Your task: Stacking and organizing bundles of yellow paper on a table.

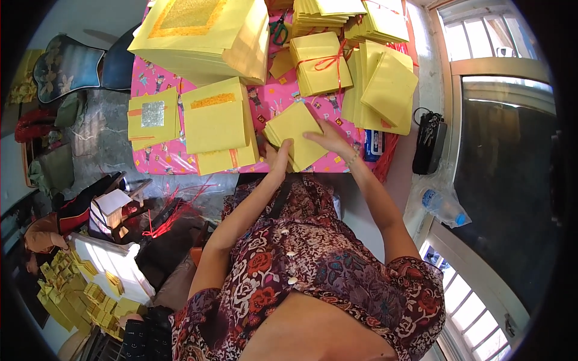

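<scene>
A small stack of yellow paper sheets (295,129) is between my hands at the near edge of the pink table. My left hand (277,157) grips its lower left side, thumb on top and the other fingers partly hidden beneath. On the right side, my right hand (328,139) holds the edge, with its thumb lying across the top sheet. Just left of my left hand lies a yellow paper pile with an orange-gold strip (218,123). Beyond the held stack sits a bundle tied with red ribbon (322,63); looser yellow stacks (388,87) stand to its right.
A tall yellow paper pile (198,45) fills the table's far left, with scissors (279,30) beside it. A silver-square sheet pile (153,120) lies at left. Keys (428,129) and a plastic bottle (442,206) are by the window. Red strands (168,216) lie at lower left.
</scene>
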`<action>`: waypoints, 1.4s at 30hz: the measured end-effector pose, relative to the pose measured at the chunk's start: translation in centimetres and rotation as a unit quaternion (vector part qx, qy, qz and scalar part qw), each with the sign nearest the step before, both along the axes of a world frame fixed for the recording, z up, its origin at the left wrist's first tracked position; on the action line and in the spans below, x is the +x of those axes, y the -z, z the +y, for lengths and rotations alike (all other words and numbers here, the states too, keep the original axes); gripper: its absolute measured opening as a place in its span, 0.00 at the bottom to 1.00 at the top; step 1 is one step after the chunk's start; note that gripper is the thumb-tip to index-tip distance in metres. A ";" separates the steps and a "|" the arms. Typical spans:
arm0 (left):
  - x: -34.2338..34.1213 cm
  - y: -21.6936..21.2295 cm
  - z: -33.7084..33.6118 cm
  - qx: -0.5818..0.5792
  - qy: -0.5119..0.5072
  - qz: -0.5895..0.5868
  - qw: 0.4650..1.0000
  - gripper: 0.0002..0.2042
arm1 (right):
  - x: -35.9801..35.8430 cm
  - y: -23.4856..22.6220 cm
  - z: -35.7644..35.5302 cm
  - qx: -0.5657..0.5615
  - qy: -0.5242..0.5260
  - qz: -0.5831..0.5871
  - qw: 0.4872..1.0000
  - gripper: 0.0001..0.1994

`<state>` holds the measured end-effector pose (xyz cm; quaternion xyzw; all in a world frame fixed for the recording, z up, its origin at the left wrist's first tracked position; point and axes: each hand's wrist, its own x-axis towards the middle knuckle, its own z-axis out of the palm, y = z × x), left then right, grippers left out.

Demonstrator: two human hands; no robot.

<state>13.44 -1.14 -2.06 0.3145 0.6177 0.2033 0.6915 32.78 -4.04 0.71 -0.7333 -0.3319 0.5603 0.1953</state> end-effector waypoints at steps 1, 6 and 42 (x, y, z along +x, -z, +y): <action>0.2 0.5 0.1 0.004 0.012 0.047 0.999 0.37 | -0.1 0.6 0.1 0.064 0.077 0.108 0.989 0.30; 0.3 0.4 0.1 -0.038 -0.046 0.010 0.998 0.36 | -3.0 1.6 -0.9 0.123 0.077 0.076 0.987 0.28; -2.7 -2.1 4.5 0.449 0.321 -0.150 0.820 0.58 | -5.0 -2.3 -5.6 0.283 0.170 0.182 0.926 0.64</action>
